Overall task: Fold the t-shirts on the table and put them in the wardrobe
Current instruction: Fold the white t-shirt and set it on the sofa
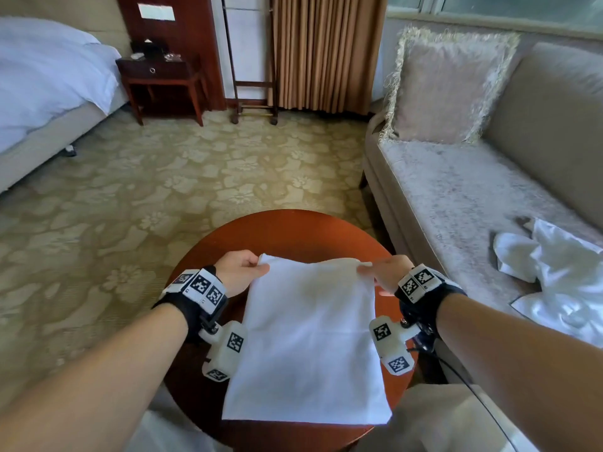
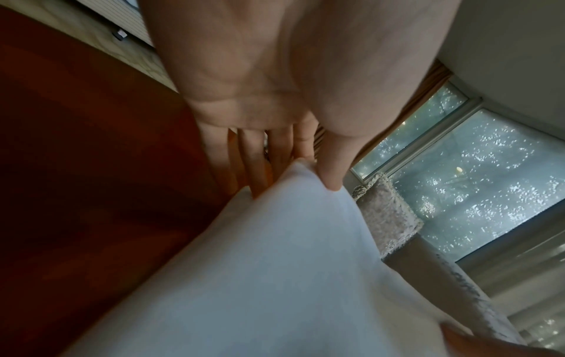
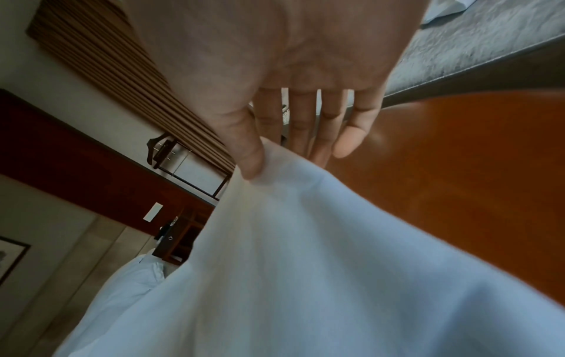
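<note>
We pinch the white t-shirt (image 1: 306, 337) at its two far corners. Our left hand (image 1: 239, 270) has the thumb (image 2: 331, 166) pressed on top of the cloth and the fingers (image 2: 253, 164) tucked under the left corner; our right hand (image 1: 386, 272) does the same at the right corner, thumb (image 3: 247, 154) above, fingers (image 3: 324, 128) below, though the little finger stands free of the fabric. The shirt is folded into a long, smooth rectangle of thin, soft, matte cloth with no print or lettering that we can see. Its far edge is lifted slightly between our hands, while the rest lies flat on the round table (image 1: 284, 230) and its near edge reaches close to the table's near rim.

The table is polished reddish-brown wood with a glossy top. On our wrists sit black straps carrying white blocks printed with black-and-white square markers (image 1: 204, 283); we read no words on them.

To the right stands a beige sofa (image 1: 456, 190) with a plush, velvety seat, a fringed square cushion (image 1: 450, 89) and a crumpled heap of white garments (image 1: 561, 272). The carpet (image 1: 130, 197) shows a pale floral pattern. Farther off are a bed (image 1: 49, 73) with white linen, a dark wooden nightstand (image 1: 160, 76) and pleated tan curtains (image 1: 326, 50).
</note>
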A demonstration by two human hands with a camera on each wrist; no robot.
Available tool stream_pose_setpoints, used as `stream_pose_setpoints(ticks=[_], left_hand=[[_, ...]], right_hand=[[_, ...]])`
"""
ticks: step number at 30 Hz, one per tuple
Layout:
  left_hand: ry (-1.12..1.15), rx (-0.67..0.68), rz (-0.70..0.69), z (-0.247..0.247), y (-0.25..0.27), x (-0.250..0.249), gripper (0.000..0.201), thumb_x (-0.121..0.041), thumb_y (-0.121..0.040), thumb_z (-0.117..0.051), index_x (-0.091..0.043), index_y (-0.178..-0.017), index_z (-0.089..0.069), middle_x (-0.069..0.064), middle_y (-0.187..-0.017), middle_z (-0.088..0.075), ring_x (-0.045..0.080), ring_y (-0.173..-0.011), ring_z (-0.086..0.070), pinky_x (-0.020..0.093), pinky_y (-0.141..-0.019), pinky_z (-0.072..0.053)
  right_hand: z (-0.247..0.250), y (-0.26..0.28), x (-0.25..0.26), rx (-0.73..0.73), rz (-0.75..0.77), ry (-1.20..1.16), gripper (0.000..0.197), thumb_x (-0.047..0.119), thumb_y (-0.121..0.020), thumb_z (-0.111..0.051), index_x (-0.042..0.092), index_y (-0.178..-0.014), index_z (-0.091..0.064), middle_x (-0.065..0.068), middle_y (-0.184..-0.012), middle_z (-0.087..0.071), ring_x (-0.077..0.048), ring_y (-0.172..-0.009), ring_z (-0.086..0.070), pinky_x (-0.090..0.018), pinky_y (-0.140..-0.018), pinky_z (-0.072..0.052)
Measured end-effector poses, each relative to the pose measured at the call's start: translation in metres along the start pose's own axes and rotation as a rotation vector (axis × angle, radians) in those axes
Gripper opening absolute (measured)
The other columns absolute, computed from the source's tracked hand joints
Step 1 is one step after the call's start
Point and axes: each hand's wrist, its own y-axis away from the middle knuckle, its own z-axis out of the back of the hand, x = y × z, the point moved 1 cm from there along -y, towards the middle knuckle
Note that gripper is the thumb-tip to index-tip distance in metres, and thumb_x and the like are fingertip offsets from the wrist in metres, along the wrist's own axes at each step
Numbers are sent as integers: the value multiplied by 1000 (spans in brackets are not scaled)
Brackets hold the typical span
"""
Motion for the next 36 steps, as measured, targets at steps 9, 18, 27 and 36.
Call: stream_pose_setpoints(ticks=[9,18,27,36], left_hand=[[-200,-25,-17,-4,-35,8,25,-38,-95,-58,-15,-86,-61,0,-75,-61,18,-69,-56,27,-60,-41],[-231,-9,50,-2,-37,8,27,-39,-99,-50,-14,-101,-60,5,-93,-66,17,-74,-61,24,-55,-42],[21,-29,141,-6,-29,-1,29,-38,-91,-66,-17,-76,-54,0,-80,-61,11,-69,-59,23,-55,-51],[-99,-107,75,-1,22,1,46,-44,-64,-87,-23,-96,-62,-4,-104,-58,16,-101,-58,25,-71,-43]], right_hand=[[-14,-27,5,-13,61,308,30,40,-95,-48,14,-102,-61,-4,-93,-66,-27,-88,-67,-39,-82,-57],[-15,-30,25,-48,121,543,33,41,-102,-35,16,-105,-56,-2,-75,-60,-16,-65,-61,-26,-57,-50],[-13,-36,19,33,-83,501,53,54,-89,-52,6,-109,-64,-4,-75,-74,-17,-63,-73,-33,-67,-60],[-18,40,34,181,246,809,37,53,-78,-71,20,-81,-54,5,-85,-55,-16,-83,-52,-34,-83,-51]])
